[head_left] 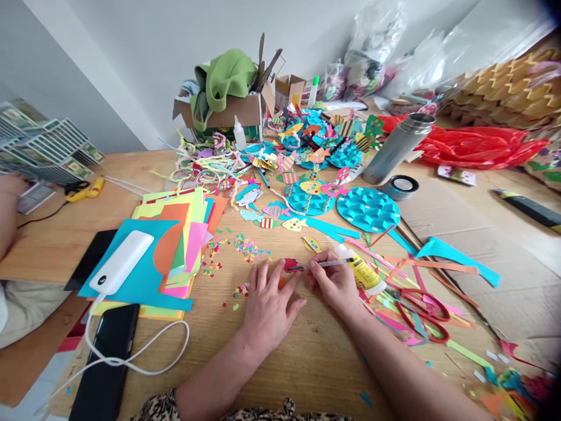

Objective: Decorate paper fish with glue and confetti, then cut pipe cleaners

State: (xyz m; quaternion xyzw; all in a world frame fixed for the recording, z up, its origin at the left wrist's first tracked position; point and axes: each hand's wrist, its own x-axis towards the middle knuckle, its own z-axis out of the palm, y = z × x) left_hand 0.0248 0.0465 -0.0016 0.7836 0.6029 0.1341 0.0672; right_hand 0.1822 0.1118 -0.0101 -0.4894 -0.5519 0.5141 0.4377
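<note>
My right hand (336, 285) grips a slim grey pen (335, 262) in its fingers, the point toward the left. Under the pen's tip lies a small dark red paper piece (291, 265). Flat on the wooden table beside it, my left hand (268, 301) has its fingers spread, the fingertips near the red piece. An orange paper scrap (281, 283) shows partly between those fingers. Right behind my right hand lies a glue bottle with a yellow label (364, 270). A yellow spotted paper fish (311, 244) is just beyond my hands, and paper confetti (249, 248) is scattered to the left.
Coloured paper sheets (131, 257) carry a white power bank (121, 262), with a phone (105, 362) nearby. Red scissors (423, 313) lie among paper strips at right. Behind stand a steel flask (397, 149) and blue paper discs (368, 209). Another person's arm (9, 199) is at far left.
</note>
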